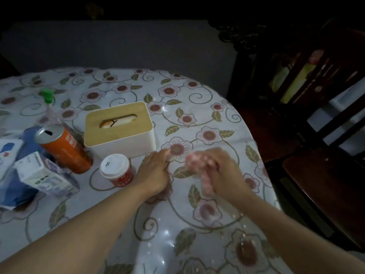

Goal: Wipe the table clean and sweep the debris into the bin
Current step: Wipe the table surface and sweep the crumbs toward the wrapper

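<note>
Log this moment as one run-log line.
stage: wiping | right hand: grips pink cloth, blurred | left hand: rests on table | red cup: beside left hand | bin: unseen

Left hand (156,171) flat; right hand (219,171) seemingly clenched

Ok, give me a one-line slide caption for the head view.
Right hand wipes the floral table with a crumpled pink cloth while the left hand rests beside a lidded cup.
</note>
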Available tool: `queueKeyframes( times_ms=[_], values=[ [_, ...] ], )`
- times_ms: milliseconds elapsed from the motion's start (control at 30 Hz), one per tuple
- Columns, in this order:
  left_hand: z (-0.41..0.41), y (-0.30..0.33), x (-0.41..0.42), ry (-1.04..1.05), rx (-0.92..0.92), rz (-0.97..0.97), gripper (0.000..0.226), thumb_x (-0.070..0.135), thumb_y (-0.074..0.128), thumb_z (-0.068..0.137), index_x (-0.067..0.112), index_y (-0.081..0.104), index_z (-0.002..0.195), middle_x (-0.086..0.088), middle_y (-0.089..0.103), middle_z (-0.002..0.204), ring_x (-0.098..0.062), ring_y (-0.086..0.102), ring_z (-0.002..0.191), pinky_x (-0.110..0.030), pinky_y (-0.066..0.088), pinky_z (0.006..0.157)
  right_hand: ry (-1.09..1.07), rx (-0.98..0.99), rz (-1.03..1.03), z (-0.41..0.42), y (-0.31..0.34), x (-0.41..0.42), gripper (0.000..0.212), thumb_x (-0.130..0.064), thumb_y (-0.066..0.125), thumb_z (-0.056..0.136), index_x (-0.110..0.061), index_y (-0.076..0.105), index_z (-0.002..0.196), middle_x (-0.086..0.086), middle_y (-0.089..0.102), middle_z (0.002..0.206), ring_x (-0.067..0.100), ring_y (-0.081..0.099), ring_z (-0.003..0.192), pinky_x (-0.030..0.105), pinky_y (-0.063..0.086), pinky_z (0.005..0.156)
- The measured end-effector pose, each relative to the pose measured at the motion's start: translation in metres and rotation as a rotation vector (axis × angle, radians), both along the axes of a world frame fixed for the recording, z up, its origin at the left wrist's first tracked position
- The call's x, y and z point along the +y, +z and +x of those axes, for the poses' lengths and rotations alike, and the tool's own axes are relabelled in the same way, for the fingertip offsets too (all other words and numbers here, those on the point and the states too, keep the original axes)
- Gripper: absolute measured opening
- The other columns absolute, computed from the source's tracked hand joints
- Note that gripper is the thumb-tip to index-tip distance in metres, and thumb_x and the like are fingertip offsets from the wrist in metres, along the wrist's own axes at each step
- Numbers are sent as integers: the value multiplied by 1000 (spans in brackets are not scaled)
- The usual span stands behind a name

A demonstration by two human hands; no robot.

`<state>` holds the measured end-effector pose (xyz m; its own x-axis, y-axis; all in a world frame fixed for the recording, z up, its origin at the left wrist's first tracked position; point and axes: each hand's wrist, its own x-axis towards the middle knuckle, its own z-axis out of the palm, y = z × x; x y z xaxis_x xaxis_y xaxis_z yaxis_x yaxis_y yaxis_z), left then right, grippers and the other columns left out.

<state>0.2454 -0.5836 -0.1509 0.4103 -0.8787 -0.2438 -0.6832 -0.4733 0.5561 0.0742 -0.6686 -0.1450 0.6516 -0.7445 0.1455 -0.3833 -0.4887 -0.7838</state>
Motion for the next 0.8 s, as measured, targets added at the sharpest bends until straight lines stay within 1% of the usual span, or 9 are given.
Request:
queueKeyframes(
  times_ms=[33,100,233,300,367,500,633,700,800],
  values=[
    [-1,1,-2,11,1,0,54,9,42,80,24,43,132,-10,50,131,-31,41,127,-39,35,103,-121,34,-59,8,-5,-30,24,-1,41,89,-10,63,85,0,59,72,10,56,61,20,48,51],
    [0,-3,-5,22,-4,15,57,4,42,87,22,35,140,-10,43,138,-30,36,131,-37,30,108,-288,154,-152,28,-21,-78,25,-4,44,83,-15,64,92,7,64,87,27,58,84,33,51,70],
    [3,-15,-6,-8,-30,37,64,8,39,94,22,15,152,-4,15,159,-21,9,148,-34,13,118,-332,421,-290,62,-45,-107,30,-2,48,83,-11,57,110,11,54,122,32,47,109,33,33,92],
    [4,-17,-6,-23,-34,41,66,9,39,94,22,12,152,1,8,161,-16,2,149,-34,8,119,-292,345,-363,69,-54,-104,44,6,46,81,-11,58,120,9,54,124,31,46,107,30,33,90],
    [3,-17,-7,-24,-34,40,65,10,38,95,22,11,152,2,8,161,-14,1,149,-34,8,119,-187,269,-329,66,-63,-85,51,13,47,79,-19,64,115,3,58,118,25,52,104,28,43,90],
    [2,-12,-6,-37,-14,52,59,9,35,97,23,17,152,4,7,161,-14,1,149,-35,6,119,109,162,-309,46,-49,0,36,7,61,74,-18,72,98,-2,66,103,9,51,88,8,37,81],
    [-1,1,-1,-92,24,118,61,9,41,96,20,18,151,4,4,161,-16,0,149,-32,5,119,371,136,-174,11,-27,102,31,-1,58,72,-15,73,96,1,68,102,5,48,92,11,33,79],
    [-6,6,3,-81,57,127,52,9,38,97,18,28,147,0,14,160,-18,10,147,-31,10,117,510,60,-82,-5,-20,127,29,-7,54,69,-12,75,88,5,72,94,7,50,86,16,39,75],
    [-30,11,15,-90,48,87,47,5,36,95,19,41,139,0,33,152,-19,27,141,-38,23,116,381,-10,137,-35,12,121,30,8,52,72,-10,73,80,4,72,85,8,62,75,19,51,68]
  ],
)
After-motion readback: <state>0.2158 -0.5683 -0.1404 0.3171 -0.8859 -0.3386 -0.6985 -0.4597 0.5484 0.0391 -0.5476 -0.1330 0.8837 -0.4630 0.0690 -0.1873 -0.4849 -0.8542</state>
